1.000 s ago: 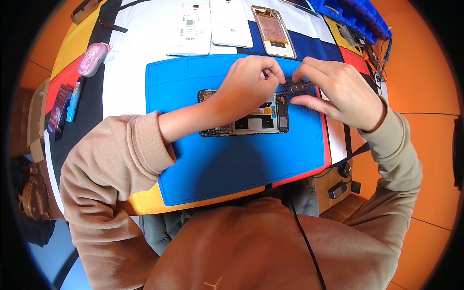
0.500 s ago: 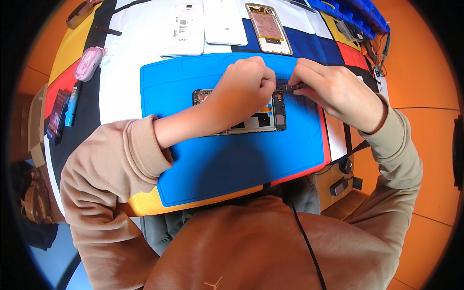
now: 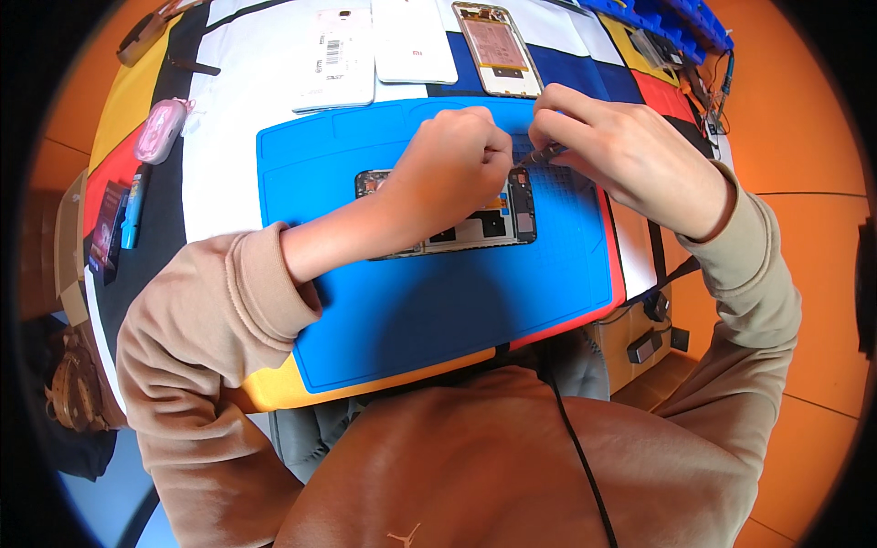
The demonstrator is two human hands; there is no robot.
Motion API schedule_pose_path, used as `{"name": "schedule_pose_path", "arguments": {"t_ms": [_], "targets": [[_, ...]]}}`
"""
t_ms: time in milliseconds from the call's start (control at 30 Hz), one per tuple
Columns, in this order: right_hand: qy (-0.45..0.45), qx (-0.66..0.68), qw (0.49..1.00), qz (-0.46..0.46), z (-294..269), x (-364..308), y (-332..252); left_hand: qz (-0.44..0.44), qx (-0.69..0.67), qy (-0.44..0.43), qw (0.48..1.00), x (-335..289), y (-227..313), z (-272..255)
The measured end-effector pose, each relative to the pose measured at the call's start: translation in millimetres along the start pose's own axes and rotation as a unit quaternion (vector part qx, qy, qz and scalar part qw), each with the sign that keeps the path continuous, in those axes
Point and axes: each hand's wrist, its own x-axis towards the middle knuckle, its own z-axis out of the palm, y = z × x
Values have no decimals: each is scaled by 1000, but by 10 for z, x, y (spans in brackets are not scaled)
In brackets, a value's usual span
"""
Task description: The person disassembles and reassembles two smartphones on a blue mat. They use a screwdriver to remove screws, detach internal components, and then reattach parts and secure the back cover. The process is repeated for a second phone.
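An opened smartphone (image 3: 470,235), its inner parts exposed, lies on the blue work mat (image 3: 411,310). My left hand (image 3: 457,164) reaches across the phone with its fingers curled closed near the upper right corner. Whatever those fingers may hold is hidden beneath the hand. To the right, my right hand (image 3: 612,146) pinches a slim dark screwdriver (image 3: 545,154), tilted with its tip pointing left and down toward the phone's upper right corner, close to the left fingers. Whether the tip touches anything cannot be made out.
Two white phone-shaped panels (image 3: 334,59) (image 3: 416,46) and a phone back shell (image 3: 498,50) lie beyond the mat. A pink case (image 3: 160,131), a blue tube (image 3: 134,208) and a dark box (image 3: 110,224) sit at the left. Blue bins (image 3: 671,27) stand far right.
My right hand has lifted slightly away from me, and the screwdriver is tilted more steeply. My left hand stays closed over the phone. The whole view has shifted a little.
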Motion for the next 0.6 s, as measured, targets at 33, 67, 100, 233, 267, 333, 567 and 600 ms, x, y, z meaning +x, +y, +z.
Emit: {"name": "schedule_pose_path", "arguments": {"t_ms": [33, 67, 100, 233, 267, 333, 567, 600], "targets": [[-6, -6, 1000, -10, -3, 12, 7, -1, 4, 0, 1000, -1, 4, 1], [-12, -13, 1000, -19, -5, 23, 13, -3, 7, 0, 1000, -1, 7, 0], [-23, -27, 999, -16, -9, 30, 13, -4, 11, -4, 1000, -1, 10, -3], [-41, -48, 998, 3, -14, 54, 2, -11, 21, -17, 1000, -3, 9, -33], [-38, -49, 998, 8, -12, 60, -7, -15, 23, -20, 999, -5, 7, -42], [-22, -7, 1000, -1, 0, 79, -22, -5, 26, -23, 999, -14, -2, -59], [-34, -51, 998, 6, 21, 181, 9, 88, 70, -35, 993, -49, -35, -124], [-47, -66, 997, 16, 18, 186, 15, 88, 79, -45, 992, -49, -35, -132]]}}
